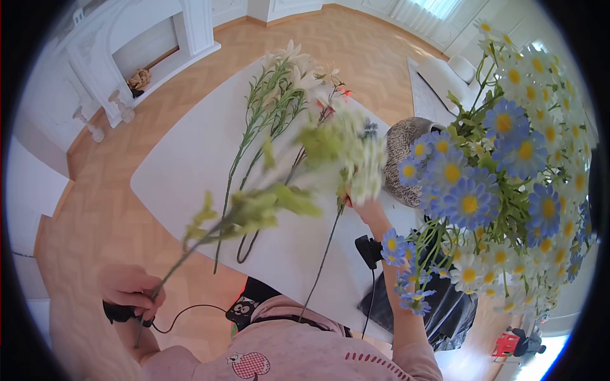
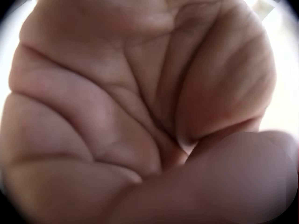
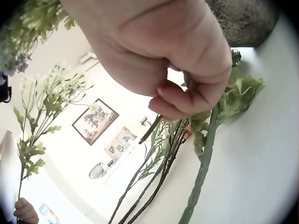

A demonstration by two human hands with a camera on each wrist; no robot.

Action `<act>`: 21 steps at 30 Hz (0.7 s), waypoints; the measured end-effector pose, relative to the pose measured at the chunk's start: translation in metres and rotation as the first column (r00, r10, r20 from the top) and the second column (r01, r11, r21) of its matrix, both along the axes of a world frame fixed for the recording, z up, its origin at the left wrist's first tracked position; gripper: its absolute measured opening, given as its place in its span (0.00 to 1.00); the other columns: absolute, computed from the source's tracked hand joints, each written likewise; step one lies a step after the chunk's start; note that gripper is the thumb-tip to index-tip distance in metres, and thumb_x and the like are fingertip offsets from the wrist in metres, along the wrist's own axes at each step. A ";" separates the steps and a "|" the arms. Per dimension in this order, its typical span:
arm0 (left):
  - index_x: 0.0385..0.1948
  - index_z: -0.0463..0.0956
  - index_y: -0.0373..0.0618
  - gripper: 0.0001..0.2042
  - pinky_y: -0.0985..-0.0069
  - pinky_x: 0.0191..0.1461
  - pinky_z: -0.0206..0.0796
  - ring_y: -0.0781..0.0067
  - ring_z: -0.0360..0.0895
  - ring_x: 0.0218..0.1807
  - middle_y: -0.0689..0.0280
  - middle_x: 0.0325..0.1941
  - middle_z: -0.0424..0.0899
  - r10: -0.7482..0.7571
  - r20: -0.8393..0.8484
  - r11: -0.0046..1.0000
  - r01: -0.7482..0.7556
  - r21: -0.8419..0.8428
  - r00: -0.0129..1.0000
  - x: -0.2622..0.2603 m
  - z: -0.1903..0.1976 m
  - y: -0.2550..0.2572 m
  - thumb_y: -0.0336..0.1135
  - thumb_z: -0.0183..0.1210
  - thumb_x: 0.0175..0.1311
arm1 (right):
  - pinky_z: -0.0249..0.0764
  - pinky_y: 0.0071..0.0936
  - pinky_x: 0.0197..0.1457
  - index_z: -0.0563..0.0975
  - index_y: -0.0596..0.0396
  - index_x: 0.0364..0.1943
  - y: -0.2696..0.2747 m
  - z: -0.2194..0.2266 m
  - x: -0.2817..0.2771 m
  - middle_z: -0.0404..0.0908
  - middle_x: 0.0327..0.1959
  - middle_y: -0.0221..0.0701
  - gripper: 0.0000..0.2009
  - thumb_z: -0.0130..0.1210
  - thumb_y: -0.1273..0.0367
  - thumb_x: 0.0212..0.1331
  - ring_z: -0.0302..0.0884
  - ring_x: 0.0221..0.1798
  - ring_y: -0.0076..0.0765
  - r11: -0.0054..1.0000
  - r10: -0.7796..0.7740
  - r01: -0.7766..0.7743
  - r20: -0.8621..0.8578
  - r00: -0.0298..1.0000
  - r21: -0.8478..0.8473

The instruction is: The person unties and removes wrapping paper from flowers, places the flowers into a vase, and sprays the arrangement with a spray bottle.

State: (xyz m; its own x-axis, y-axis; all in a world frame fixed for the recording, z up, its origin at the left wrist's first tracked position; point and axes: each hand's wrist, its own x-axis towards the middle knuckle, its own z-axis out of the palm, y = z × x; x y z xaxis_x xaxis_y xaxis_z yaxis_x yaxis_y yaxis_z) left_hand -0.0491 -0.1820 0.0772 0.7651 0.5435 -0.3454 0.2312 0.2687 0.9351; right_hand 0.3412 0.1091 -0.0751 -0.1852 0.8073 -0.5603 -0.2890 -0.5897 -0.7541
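My left hand [image 1: 133,293] grips the lower stem of a leafy spray of small white flowers [image 1: 365,155], tilted across the table and blurred. The left wrist view is filled by the curled palm [image 2: 93,102]; the stem is hidden there. My right hand [image 3: 173,56] is beside the vase, fingertips pinching a thin stem [image 3: 150,129] whose short dark end sticks out. A thicker green stem [image 3: 202,184] with ruffled leaves [image 3: 240,95] runs just past those fingers. The grey textured vase [image 1: 401,152] is partly covered by a big bunch of blue and white daisies [image 1: 470,203].
White lilies [image 1: 289,70] and other long stems lie on the white table [image 1: 184,159]. Black sheeting [image 1: 454,311] hangs at its near right edge. Cables run from both wrists. A fireplace [image 1: 146,51] stands far left, a red stool [image 1: 505,345] far right.
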 end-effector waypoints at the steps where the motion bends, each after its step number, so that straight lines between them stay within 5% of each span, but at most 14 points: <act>1: 0.30 0.63 0.38 0.03 0.85 0.15 0.58 0.80 0.66 0.12 0.61 0.19 0.77 0.090 0.133 0.991 -0.102 0.086 0.987 -0.003 0.000 -0.011 0.26 0.46 0.59 | 0.64 0.18 0.19 0.52 0.61 0.56 -0.006 0.003 -0.003 0.72 0.20 0.32 0.24 0.46 0.75 0.56 0.67 0.17 0.22 0.947 0.166 -0.233 0.285 0.944 0.220; 2: 0.30 0.63 0.38 0.03 0.85 0.15 0.58 0.80 0.66 0.12 0.61 0.19 0.77 0.087 0.118 0.992 -0.097 0.083 0.989 0.002 -0.004 -0.024 0.26 0.46 0.59 | 0.65 0.18 0.20 0.48 0.61 0.57 -0.012 0.006 -0.006 0.72 0.20 0.33 0.27 0.47 0.75 0.55 0.67 0.16 0.23 0.797 0.234 -0.491 0.571 0.787 0.350; 4: 0.29 0.63 0.38 0.04 0.84 0.13 0.57 0.78 0.65 0.09 0.59 0.17 0.75 0.595 0.342 0.762 -0.645 0.046 0.727 0.011 -0.019 -0.042 0.28 0.45 0.60 | 0.66 0.19 0.20 0.46 0.60 0.58 -0.019 0.018 -0.010 0.72 0.19 0.33 0.29 0.48 0.75 0.54 0.68 0.17 0.24 0.789 0.259 -0.511 0.570 0.780 0.341; 5: 0.29 0.63 0.38 0.04 0.84 0.13 0.57 0.78 0.65 0.09 0.59 0.17 0.75 0.593 0.339 0.760 -0.647 0.063 0.730 0.018 -0.017 -0.035 0.28 0.45 0.60 | 0.67 0.19 0.21 0.44 0.59 0.58 -0.018 0.024 -0.012 0.72 0.18 0.33 0.31 0.50 0.75 0.54 0.69 0.17 0.24 0.775 0.280 -0.539 0.584 0.762 0.331; 7: 0.29 0.62 0.39 0.05 0.85 0.11 0.56 0.78 0.64 0.08 0.58 0.15 0.74 0.776 0.363 0.477 -0.856 0.200 0.516 0.044 -0.006 -0.008 0.30 0.46 0.61 | 0.68 0.22 0.22 0.49 0.59 0.57 -0.017 0.020 -0.012 0.72 0.21 0.34 0.29 0.51 0.73 0.53 0.71 0.19 0.26 0.759 0.291 -0.575 0.631 0.719 0.305; 11: 0.33 0.60 0.41 0.05 0.85 0.13 0.58 0.78 0.67 0.11 0.59 0.17 0.74 0.696 0.422 0.441 -0.809 0.387 0.581 0.060 0.024 0.066 0.31 0.45 0.63 | 0.70 0.27 0.24 0.55 0.60 0.52 -0.031 0.047 -0.022 0.73 0.23 0.35 0.24 0.52 0.72 0.51 0.73 0.21 0.31 0.669 0.234 -0.650 0.728 0.644 0.360; 13: 0.34 0.60 0.42 0.05 0.86 0.14 0.59 0.77 0.69 0.12 0.59 0.18 0.75 0.636 0.426 0.431 -0.754 0.495 0.643 0.071 0.042 0.106 0.32 0.45 0.63 | 0.71 0.29 0.25 0.58 0.60 0.48 -0.068 0.053 0.008 0.73 0.23 0.36 0.21 0.51 0.72 0.50 0.73 0.23 0.34 0.612 0.122 -0.661 0.774 0.621 0.434; 15: 0.35 0.60 0.44 0.05 0.86 0.18 0.62 0.77 0.71 0.16 0.59 0.22 0.76 0.611 0.443 0.319 -0.716 0.621 0.656 0.087 0.064 0.145 0.32 0.45 0.64 | 0.71 0.32 0.27 0.61 0.60 0.44 -0.084 0.067 0.019 0.74 0.22 0.37 0.18 0.51 0.72 0.49 0.74 0.24 0.37 0.575 -0.004 -0.656 0.804 0.595 0.488; 17: 0.35 0.60 0.44 0.04 0.85 0.22 0.64 0.78 0.72 0.20 0.60 0.26 0.76 0.496 0.459 0.335 -0.650 0.682 0.737 0.100 0.088 0.182 0.32 0.45 0.64 | 0.71 0.34 0.29 0.63 0.61 0.41 -0.087 0.086 0.019 0.74 0.22 0.38 0.15 0.50 0.72 0.48 0.74 0.26 0.40 0.539 -0.113 -0.657 0.818 0.564 0.527; 19: 0.37 0.61 0.45 0.04 0.86 0.28 0.63 0.80 0.71 0.28 0.64 0.28 0.75 0.416 0.588 0.145 -0.689 0.710 0.694 0.121 0.114 0.211 0.31 0.45 0.64 | 0.72 0.37 0.30 0.66 0.61 0.37 -0.098 0.097 0.015 0.74 0.22 0.38 0.12 0.50 0.72 0.47 0.74 0.27 0.43 0.499 -0.201 -0.670 0.825 0.528 0.550; 21: 0.39 0.60 0.44 0.05 0.84 0.27 0.64 0.79 0.71 0.27 0.64 0.29 0.75 0.327 0.626 0.098 -0.684 0.723 0.708 0.142 0.137 0.241 0.30 0.44 0.64 | 0.72 0.40 0.32 0.68 0.61 0.33 -0.106 0.107 0.016 0.74 0.21 0.39 0.10 0.49 0.72 0.46 0.75 0.28 0.46 0.466 -0.258 -0.694 0.834 0.487 0.549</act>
